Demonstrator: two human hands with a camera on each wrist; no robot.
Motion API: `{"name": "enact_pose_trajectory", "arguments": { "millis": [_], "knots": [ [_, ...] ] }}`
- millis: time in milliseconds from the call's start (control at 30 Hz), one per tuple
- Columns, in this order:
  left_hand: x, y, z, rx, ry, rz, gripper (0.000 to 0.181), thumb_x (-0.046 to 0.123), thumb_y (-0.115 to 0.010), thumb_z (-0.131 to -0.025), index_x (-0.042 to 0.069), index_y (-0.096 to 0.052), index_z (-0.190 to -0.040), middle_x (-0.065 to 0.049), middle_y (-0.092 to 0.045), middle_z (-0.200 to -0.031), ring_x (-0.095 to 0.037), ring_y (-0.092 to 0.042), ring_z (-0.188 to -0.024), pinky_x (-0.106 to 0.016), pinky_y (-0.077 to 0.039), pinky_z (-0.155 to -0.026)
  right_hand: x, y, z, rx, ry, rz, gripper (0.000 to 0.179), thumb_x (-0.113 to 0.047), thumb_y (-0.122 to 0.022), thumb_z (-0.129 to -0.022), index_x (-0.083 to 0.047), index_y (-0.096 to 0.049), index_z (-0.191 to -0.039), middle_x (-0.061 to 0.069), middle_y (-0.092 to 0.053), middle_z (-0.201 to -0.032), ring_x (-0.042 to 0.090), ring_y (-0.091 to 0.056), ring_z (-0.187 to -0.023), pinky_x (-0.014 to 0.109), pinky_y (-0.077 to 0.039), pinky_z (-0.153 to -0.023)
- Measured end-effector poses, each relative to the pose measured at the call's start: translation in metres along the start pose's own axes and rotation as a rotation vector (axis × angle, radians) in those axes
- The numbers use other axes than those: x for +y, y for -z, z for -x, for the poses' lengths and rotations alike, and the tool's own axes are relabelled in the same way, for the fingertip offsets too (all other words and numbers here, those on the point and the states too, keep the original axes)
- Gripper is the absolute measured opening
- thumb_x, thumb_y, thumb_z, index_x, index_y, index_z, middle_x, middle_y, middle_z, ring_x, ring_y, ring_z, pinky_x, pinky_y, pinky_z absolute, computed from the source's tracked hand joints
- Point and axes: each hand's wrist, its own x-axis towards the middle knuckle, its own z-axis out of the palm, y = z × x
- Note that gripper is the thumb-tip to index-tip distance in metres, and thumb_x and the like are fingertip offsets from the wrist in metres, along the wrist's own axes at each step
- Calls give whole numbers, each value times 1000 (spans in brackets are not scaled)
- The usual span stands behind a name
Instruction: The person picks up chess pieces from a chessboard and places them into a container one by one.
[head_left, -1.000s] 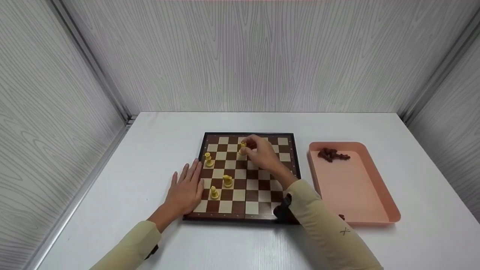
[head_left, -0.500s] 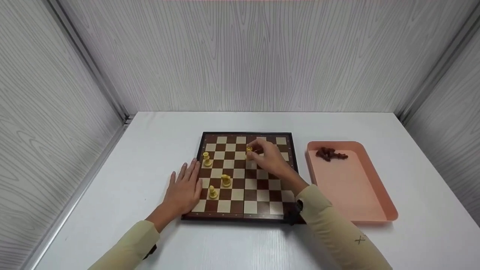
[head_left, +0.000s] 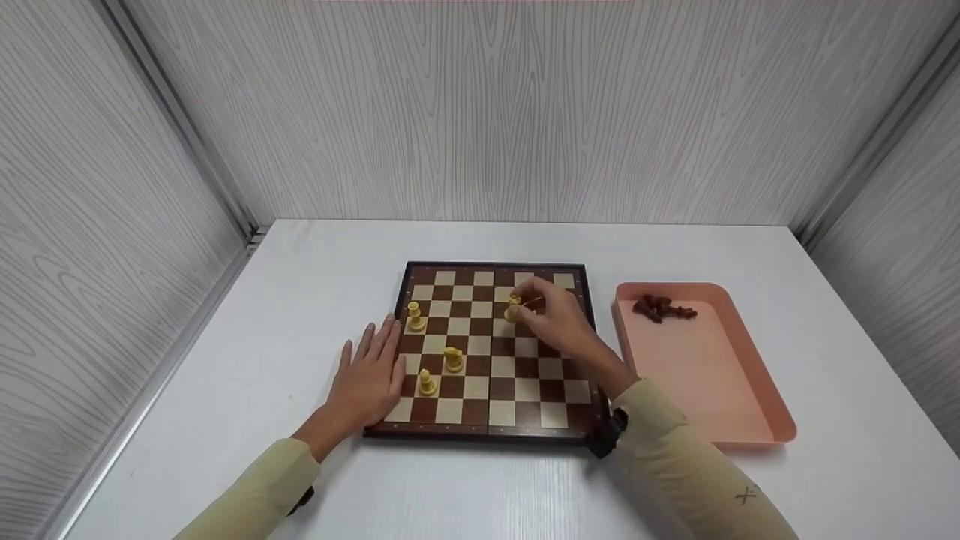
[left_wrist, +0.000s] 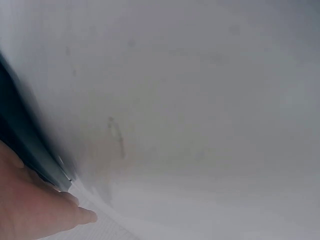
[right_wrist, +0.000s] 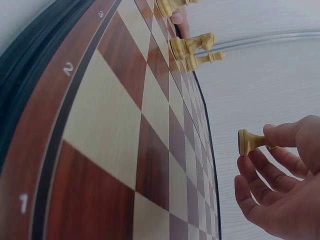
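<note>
My right hand (head_left: 559,319) pinches a yellow chess piece (head_left: 511,310) between thumb and fingers over the far right half of the chessboard (head_left: 465,430). In the right wrist view the held chess piece (right_wrist: 246,142) hangs clear of the board, its head hidden by the fingers. My left hand (head_left: 365,382) lies with straight fingers along the board's left edge. Beside it stand a tall yellow piece (head_left: 415,319), a yellow knight (head_left: 453,359) and a shorter yellow piece (head_left: 427,383). The left wrist view shows part of the left hand (left_wrist: 37,210) beside the dark board edge.
Right of the board sits a pink tray (head_left: 757,360). Several dark brown chess pieces (head_left: 660,308) lie heaped at its far end. A white table (head_left: 337,262) carries everything, with grey wood-patterned panels (head_left: 487,112) behind and at both sides.
My right hand has carried the pinched yellow chess piece rightward across the board, from left of the centre fold to right of it. The left hand and the standing pieces have stayed put.
</note>
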Motion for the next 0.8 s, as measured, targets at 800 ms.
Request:
{"name": "enact_pose_trajectory", "arguments": {
  "millis": [800],
  "knots": [
    [0,2,-1,-15,5,5,62,33,-29,-112,1,-17,-164,-14,-14,-171,-41,-14,-155,-66,-12,-119,1,41,26,12,1,62,24,-16,-74,-97,-4,-68,-116,7,-73,-105,25,-71,-95,39,-58,-75]
  ]
}}
